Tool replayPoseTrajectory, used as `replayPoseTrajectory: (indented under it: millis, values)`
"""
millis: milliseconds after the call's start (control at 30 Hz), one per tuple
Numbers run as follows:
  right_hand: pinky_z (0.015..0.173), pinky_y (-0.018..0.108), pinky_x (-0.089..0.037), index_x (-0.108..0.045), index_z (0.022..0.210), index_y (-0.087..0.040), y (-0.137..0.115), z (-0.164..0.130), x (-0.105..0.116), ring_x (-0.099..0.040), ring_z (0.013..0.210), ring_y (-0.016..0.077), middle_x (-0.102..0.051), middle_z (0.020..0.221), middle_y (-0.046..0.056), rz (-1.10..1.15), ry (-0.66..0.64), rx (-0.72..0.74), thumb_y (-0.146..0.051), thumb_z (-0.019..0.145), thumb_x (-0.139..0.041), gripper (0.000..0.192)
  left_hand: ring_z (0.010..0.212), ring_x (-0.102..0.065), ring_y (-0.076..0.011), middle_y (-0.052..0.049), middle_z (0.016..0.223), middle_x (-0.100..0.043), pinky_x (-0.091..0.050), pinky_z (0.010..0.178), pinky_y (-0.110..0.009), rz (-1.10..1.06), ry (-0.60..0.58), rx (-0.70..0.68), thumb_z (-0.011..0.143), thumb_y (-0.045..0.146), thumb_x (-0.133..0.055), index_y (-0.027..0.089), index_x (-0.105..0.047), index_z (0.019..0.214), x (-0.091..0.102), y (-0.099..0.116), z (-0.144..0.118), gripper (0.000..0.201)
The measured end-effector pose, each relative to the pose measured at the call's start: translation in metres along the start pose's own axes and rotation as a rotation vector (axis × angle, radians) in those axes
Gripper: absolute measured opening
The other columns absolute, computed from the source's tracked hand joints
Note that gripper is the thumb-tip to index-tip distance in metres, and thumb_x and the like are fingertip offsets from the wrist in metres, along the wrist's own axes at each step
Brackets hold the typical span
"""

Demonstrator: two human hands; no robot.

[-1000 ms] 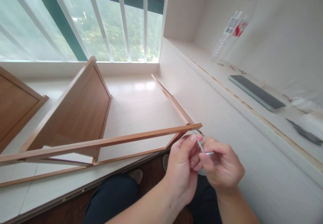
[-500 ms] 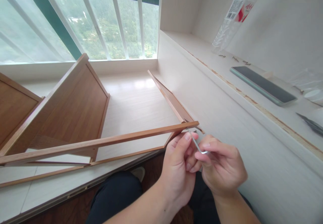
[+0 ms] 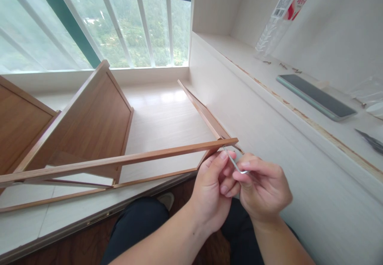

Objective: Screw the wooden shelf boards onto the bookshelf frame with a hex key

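Observation:
A small L-shaped hex key (image 3: 232, 161) meets the wooden rail (image 3: 167, 152) close to its right end. My right hand (image 3: 266, 187) pinches the key's bent end between thumb and fingertips. My left hand (image 3: 212, 191) is closed around the key's long arm, near the tip, with the thumb on top. The rail belongs to a brown wooden frame lying on its side, with a large panel (image 3: 92, 117) standing to the left and a narrow end piece (image 3: 202, 111) at the right. Whatever the key's tip sits in is hidden at the rail's edge.
On the ledge to the right are a clear plastic bottle (image 3: 278, 18), several screws (image 3: 283, 65), a phone (image 3: 315, 97), a dark pointed object (image 3: 369, 140) and a clear plastic bag (image 3: 369, 91). The ledge edge (image 3: 269, 91) is chipped. A barred window (image 3: 143, 26) is behind.
The view has shifted slightly, so the frame and ledge sit a little higher and further right. Both hands keep their hold on the hex key, with little visible movement.

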State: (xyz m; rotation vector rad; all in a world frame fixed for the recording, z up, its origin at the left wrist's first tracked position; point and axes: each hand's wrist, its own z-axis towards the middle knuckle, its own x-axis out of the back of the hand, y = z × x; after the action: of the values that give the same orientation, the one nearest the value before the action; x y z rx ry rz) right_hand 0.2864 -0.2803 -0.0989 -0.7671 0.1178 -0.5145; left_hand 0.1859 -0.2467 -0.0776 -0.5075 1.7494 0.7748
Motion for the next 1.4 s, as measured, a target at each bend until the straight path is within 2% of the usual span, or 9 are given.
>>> replayPoseTrajectory:
  millis: [167, 333, 433, 700, 833, 1000, 1167, 1400]
  values:
    - [0.055, 0.031, -0.055, -0.065, 0.103, -0.024, 0.001, 0.0, -0.001, -0.061, 0.058, 0.014, -0.066, 0.073, -0.001, 0.006, 0.025, 0.034, -0.015, 0.088, -0.072, 0.019, 0.04, -0.022, -0.0002, 0.009, 0.052, -0.036, -0.02, 0.039, -0.014, 0.019, 0.005, 0.014, 0.079, 0.039, -0.078, 0.012, -0.068, 0.085, 0.002, 0.0, 0.002, 0.029]
    - [0.059, 0.035, -0.06, -0.063, 0.106, -0.025, 0.0, 0.001, -0.001, -0.064, 0.058, 0.0144, -0.067, 0.078, -0.001, -0.014, 0.044, -0.001, -0.016, 0.087, -0.073, 0.024, 0.04, -0.021, 0.0012, 0.009, 0.054, -0.037, -0.02, 0.039, -0.012, -0.013, -0.023, 0.044, 0.079, 0.037, -0.079, 0.012, -0.068, 0.086, 0.002, 0.002, 0.002, 0.028]
    - [0.058, 0.035, -0.061, -0.061, 0.105, -0.025, -0.001, 0.004, -0.002, -0.065, 0.061, 0.0151, -0.067, 0.074, -0.002, -0.016, 0.046, 0.036, -0.014, 0.087, -0.072, 0.024, 0.039, -0.021, 0.0018, 0.009, 0.055, -0.039, -0.02, 0.038, -0.013, -0.029, -0.023, 0.073, 0.077, 0.036, -0.081, 0.012, -0.069, 0.087, 0.002, 0.003, 0.002, 0.028]
    - [0.056, 0.032, -0.059, -0.061, 0.1, -0.024, -0.002, 0.007, -0.004, -0.063, 0.058, 0.0135, -0.066, 0.071, -0.003, -0.045, 0.054, 0.075, -0.017, 0.086, -0.074, 0.02, 0.039, -0.023, 0.0021, 0.01, 0.055, -0.04, -0.019, 0.037, -0.013, -0.052, 0.009, 0.082, 0.07, 0.037, -0.086, 0.012, -0.068, 0.082, 0.0, 0.004, 0.002, 0.033]
    - [0.05, 0.028, -0.055, -0.062, 0.093, -0.023, -0.003, 0.007, -0.005, -0.064, 0.057, 0.0135, -0.066, 0.071, -0.002, -0.047, 0.07, 0.073, -0.017, 0.086, -0.074, 0.015, 0.039, -0.023, 0.002, 0.01, 0.055, -0.04, -0.02, 0.037, -0.013, -0.054, 0.007, 0.075, 0.071, 0.036, -0.086, 0.012, -0.068, 0.082, 0.0, 0.004, 0.002, 0.032]
    - [0.056, 0.031, -0.056, -0.064, 0.085, -0.021, -0.006, 0.006, -0.007, -0.062, 0.055, 0.0138, -0.067, 0.067, -0.002, -0.033, 0.072, 0.027, -0.012, 0.083, -0.076, 0.015, 0.039, -0.023, 0.0017, 0.01, 0.054, -0.04, -0.019, 0.037, -0.013, -0.056, -0.011, 0.079, 0.072, 0.034, -0.085, 0.012, -0.069, 0.084, 0.002, 0.004, 0.003, 0.029]
    - [0.054, 0.031, -0.053, -0.065, 0.078, -0.021, -0.01, 0.007, -0.01, -0.06, 0.052, 0.0137, -0.07, 0.064, 0.0, 0.001, 0.015, -0.011, -0.01, 0.086, -0.07, 0.015, 0.038, -0.02, 0.0007, 0.01, 0.051, -0.039, -0.018, 0.037, -0.014, -0.035, -0.016, 0.069, 0.074, 0.033, -0.082, 0.012, -0.067, 0.082, 0.001, 0.005, 0.003, 0.026]
    - [0.053, 0.03, -0.05, -0.064, 0.079, -0.021, -0.006, 0.006, -0.008, -0.058, 0.05, 0.0131, -0.065, 0.058, -0.003, 0.023, 0.007, -0.012, -0.016, 0.086, -0.073, 0.013, 0.038, -0.022, 0.0, 0.01, 0.05, -0.039, -0.019, 0.038, -0.015, -0.01, -0.039, 0.057, 0.076, 0.033, -0.081, 0.013, -0.067, 0.082, 0.003, 0.005, 0.003, 0.025]
